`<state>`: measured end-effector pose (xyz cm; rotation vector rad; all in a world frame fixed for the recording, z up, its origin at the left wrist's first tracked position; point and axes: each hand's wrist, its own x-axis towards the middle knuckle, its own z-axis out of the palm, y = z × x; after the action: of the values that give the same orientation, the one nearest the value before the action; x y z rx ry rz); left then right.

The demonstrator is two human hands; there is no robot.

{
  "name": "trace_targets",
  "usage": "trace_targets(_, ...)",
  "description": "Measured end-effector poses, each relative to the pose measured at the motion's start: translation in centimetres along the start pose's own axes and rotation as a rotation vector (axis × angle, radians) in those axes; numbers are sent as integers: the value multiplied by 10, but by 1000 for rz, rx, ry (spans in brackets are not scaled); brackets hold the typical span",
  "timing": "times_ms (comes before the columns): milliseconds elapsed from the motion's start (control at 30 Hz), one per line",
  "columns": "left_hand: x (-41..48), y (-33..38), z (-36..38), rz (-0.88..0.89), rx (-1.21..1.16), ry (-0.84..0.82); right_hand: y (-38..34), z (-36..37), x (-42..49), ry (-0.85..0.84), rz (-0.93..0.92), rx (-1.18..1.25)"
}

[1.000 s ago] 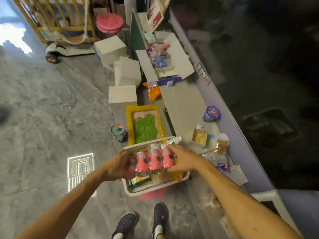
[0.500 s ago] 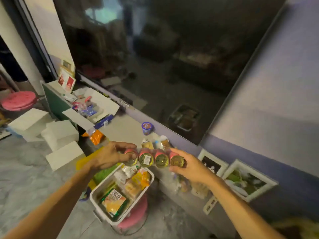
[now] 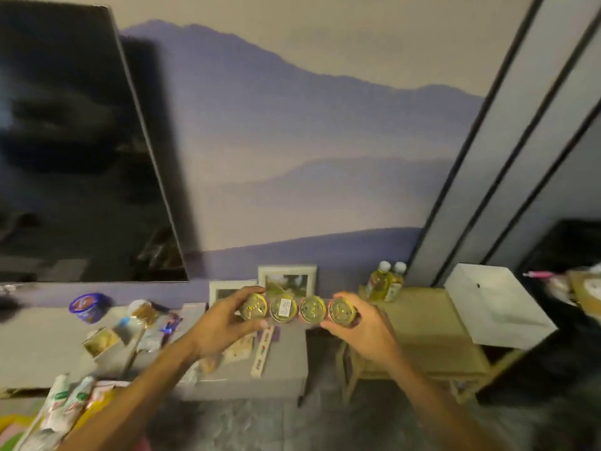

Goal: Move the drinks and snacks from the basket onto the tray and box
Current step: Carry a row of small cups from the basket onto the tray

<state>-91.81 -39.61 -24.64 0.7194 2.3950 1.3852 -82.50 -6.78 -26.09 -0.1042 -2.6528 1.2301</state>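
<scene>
Fingers of the left hand [image 3: 224,323] curl round one end of a row; the right hand [image 3: 361,327] curls round the other. Four drink bottles [image 3: 283,308] lie side by side, touching, up in the air. Round bottoms face us, tops point at the wall. Two white-capped bottles [image 3: 385,283] stand on the wooden table [image 3: 422,320].

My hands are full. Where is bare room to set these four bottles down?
The wooden table is bare between the two bottles at its back corner and the white box. The grey cabinet's middle, by the blue tub and snack packets, is crowded.
</scene>
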Motion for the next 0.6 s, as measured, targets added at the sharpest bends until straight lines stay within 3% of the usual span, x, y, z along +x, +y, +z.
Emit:
trace_targets(300, 109, 86, 206, 196, 104, -75, 141, -178, -65, 129, 285, -181)
trace_targets(467, 169, 103, 276, 213, 112, -154, 209, -226, -59, 104, 452, -135)
trace_targets(600, 233, 92, 325, 169, 77, -165, 258, -251, -25, 39, 500, -229)
